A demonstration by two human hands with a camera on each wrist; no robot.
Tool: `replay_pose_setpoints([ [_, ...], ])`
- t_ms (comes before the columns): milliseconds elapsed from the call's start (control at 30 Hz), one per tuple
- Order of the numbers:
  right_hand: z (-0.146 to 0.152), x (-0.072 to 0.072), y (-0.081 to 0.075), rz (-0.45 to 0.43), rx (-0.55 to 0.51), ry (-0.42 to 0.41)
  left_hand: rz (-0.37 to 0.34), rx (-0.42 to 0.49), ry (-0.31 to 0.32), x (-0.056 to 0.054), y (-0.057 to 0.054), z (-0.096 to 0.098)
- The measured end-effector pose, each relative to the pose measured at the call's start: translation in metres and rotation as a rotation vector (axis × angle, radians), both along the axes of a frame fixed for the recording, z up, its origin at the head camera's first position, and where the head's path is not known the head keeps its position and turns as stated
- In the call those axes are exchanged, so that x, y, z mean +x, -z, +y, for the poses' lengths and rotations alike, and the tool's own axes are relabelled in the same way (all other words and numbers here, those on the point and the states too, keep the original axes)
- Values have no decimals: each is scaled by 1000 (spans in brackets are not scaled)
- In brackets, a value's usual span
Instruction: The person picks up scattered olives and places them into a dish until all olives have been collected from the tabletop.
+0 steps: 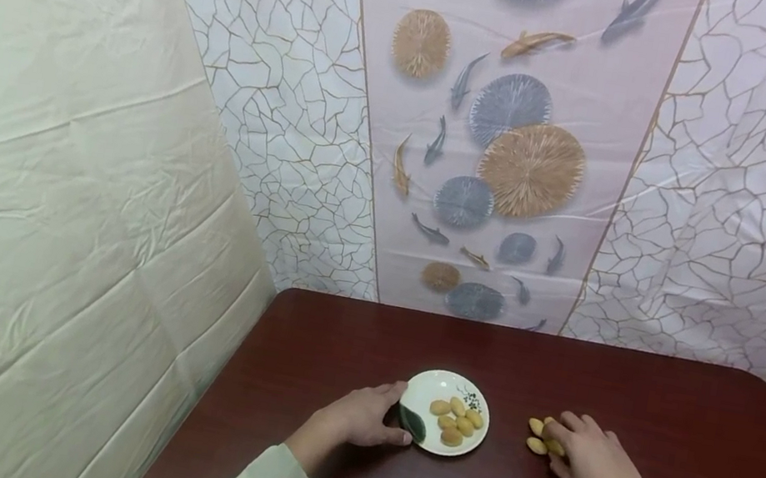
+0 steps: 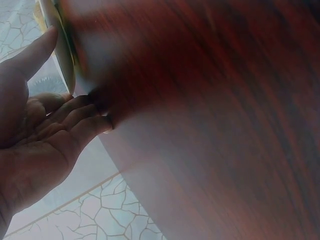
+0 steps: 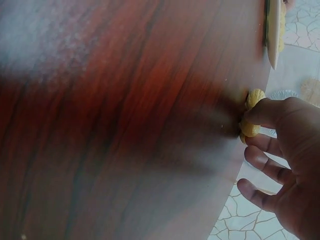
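Observation:
A white plate [image 1: 428, 442] with a dark green leaf shape and a black floral print stands mid-table, with several yellow-tan peanuts [image 1: 452, 437] in their shells on it. My left hand [image 1: 364, 417] holds the plate's left rim, thumb at the near side and index finger farther back. Right of the plate, more peanuts [image 1: 536, 446] lie in a small group on the table. There my right hand [image 1: 592, 464] reaches down from above, its thumb and index finger pinching a peanut [image 3: 250, 128], partly hidden by the thumb. The other fingers are spread loosely.
The dark red-brown table [image 1: 366, 338] has a glossy wood grain. A patterned cloth [image 1: 495, 207] with fish and round motifs hangs behind its far edge. On the left hangs a pale cloth [image 1: 89, 224]. Some table surface separates the plate from the loose peanuts.

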State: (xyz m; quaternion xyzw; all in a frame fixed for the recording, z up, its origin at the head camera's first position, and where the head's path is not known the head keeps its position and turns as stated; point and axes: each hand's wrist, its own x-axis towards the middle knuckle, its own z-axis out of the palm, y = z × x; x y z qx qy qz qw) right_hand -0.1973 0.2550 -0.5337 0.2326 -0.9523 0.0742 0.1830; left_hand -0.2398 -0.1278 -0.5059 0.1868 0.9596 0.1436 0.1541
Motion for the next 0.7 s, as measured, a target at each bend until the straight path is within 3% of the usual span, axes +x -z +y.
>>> replay_pose_setpoints([
  [700, -13, -1, -13, 116, -50, -87, 11, -4, 3, 0, 2, 0],
])
